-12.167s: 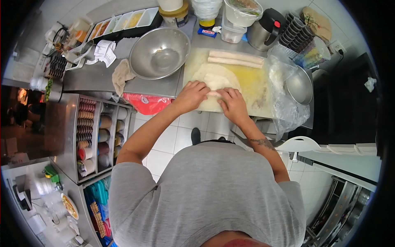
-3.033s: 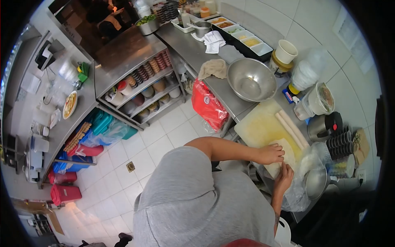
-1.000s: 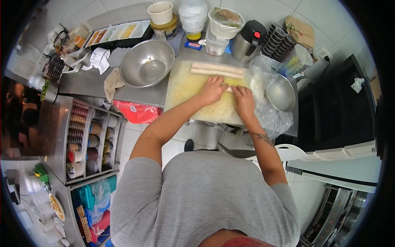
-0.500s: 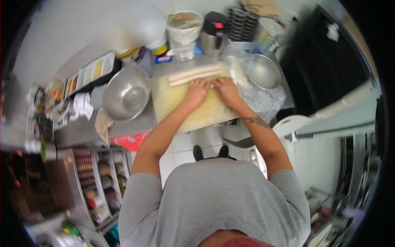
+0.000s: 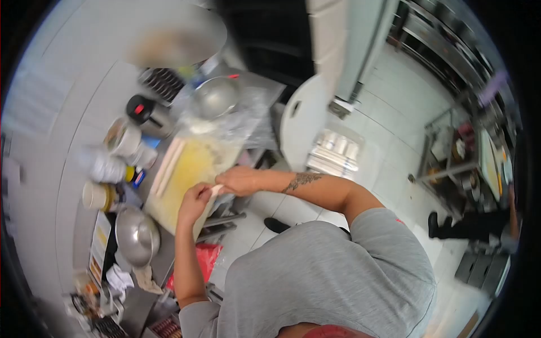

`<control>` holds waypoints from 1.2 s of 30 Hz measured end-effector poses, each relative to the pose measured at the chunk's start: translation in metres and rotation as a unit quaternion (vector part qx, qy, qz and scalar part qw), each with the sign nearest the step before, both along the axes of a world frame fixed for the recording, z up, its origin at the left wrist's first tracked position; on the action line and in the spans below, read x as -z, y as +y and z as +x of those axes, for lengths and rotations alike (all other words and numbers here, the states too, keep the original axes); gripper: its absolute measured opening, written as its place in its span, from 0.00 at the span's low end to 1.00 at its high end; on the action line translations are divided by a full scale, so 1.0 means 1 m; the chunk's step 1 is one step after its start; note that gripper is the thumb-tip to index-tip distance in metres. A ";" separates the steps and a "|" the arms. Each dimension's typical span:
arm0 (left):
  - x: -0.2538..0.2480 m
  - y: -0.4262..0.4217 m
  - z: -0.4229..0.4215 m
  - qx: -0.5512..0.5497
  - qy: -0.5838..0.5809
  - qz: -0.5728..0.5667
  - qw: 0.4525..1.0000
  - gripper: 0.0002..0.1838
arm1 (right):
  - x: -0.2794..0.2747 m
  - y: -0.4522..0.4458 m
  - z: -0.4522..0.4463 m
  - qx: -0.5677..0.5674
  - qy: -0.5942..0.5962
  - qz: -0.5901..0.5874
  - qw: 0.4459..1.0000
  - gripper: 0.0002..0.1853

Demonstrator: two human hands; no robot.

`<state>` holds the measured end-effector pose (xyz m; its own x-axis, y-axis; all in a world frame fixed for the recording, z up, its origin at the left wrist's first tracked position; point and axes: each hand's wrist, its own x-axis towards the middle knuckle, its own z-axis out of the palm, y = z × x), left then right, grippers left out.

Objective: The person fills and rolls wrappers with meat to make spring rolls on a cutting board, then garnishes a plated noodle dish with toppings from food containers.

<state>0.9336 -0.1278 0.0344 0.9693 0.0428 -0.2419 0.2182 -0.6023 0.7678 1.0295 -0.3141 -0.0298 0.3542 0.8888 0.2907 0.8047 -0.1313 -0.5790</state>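
Observation:
A small piece of pale dough [image 5: 216, 190] is between my two hands, at the near edge of a yellowish cutting board [image 5: 189, 163]. My left hand [image 5: 194, 201] has its fingers closed on one end. On the other end, the fingers of my tattooed right arm's hand, my right hand [image 5: 239, 181], are curled round and pinching. Two long pale dough rolls [image 5: 168, 167] lie side by side along the board's far side, apart from both hands.
Beyond the board are a metal pan [image 5: 217, 97] on crumpled clear plastic [image 5: 253, 121], a steel jug [image 5: 151, 115] and plastic tubs [image 5: 122, 138]. A large steel bowl [image 5: 137, 235] sits left. Stacked white packs [image 5: 337, 152] stand at right; another person's legs [image 5: 468, 225] show far right.
My view has swung to the right, so the counter now appears rotated. Both hands have come from beside the dough rolls to the board's near edge, with a dough piece between them.

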 end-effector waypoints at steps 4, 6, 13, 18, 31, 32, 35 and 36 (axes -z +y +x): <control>-0.028 -0.095 0.001 0.100 0.068 0.007 0.993 0.10 | -0.002 -0.118 -0.023 -0.008 0.291 -0.049 0.955 0.24; -0.009 -0.157 0.005 0.179 0.019 -0.008 0.984 0.10 | -0.004 -0.191 -0.044 0.017 0.380 -0.083 0.921 0.25; -0.010 -0.398 0.025 0.401 -0.117 0.010 0.908 0.10 | -0.021 -0.418 -0.132 0.253 0.463 0.004 0.849 0.27; -0.018 -0.535 0.033 0.501 -0.113 -0.073 0.855 0.09 | -0.034 -0.525 -0.180 0.403 0.504 0.081 0.760 0.26; 0.002 -0.711 0.153 0.486 -0.153 -0.121 0.852 0.08 | -0.003 -0.675 -0.037 0.559 0.437 0.106 0.697 0.20; 0.005 -0.724 0.175 0.482 -0.170 -0.111 0.852 0.08 | 0.000 -0.690 -0.012 0.545 0.430 0.109 0.711 0.19; 0.006 -0.771 0.233 0.482 -0.216 -0.078 0.845 0.08 | 0.007 -0.718 0.055 0.568 0.294 0.234 0.732 0.16; 0.001 -0.789 0.251 0.489 -0.235 -0.070 0.837 0.08 | 0.003 -0.731 0.076 0.575 0.288 0.239 0.728 0.15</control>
<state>1.1844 -0.9171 0.0336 0.5134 -0.8242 0.2388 -0.6728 -0.2139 0.7082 1.1058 -1.0448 -0.0329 0.9693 -0.2450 -0.0207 -0.0712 -0.1991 -0.9774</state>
